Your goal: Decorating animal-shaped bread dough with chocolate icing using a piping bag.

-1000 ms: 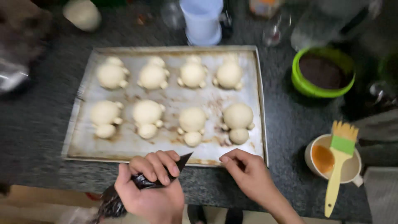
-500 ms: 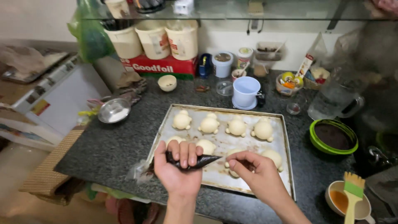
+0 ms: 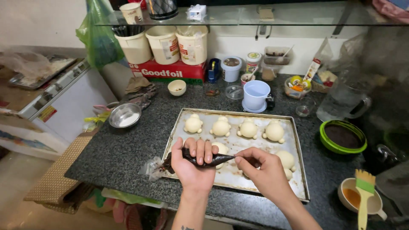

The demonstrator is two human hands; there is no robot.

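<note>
- Fingers (image 3: 200,150) of the left hand (image 3: 192,167) are being kept clenched around a dark, chocolate-filled plastic piping bag (image 3: 200,160), which is being held level over the near edge of a rectangular metal baking tray (image 3: 298,170).
- Fingertips (image 3: 239,160) of the right hand (image 3: 266,174) are being pinched on the bag's narrow tip, above the front row of pale animal-shaped dough buns (image 3: 286,159).
- Compared with half a second earlier, the same grip is being kept by both hands, and the view is being held nearly unchanged; a second ago the tray was being seen from straight above.
- Four more pale dough buns (image 3: 248,128) are being shown in the tray's far row, well apart from the bag.
- Part of the front row is being hidden by the hands.
- A green-rimmed round bowl of dark filling (image 3: 343,136) is being shown right of the tray, with a cup of orange glaze (image 3: 352,196) bearing a green-and-wood pastry brush (image 3: 364,196) nearer.
- A light blue mug (image 3: 255,95) is being shown behind the tray, and a small steel bowl (image 3: 125,115) to its left.
</note>
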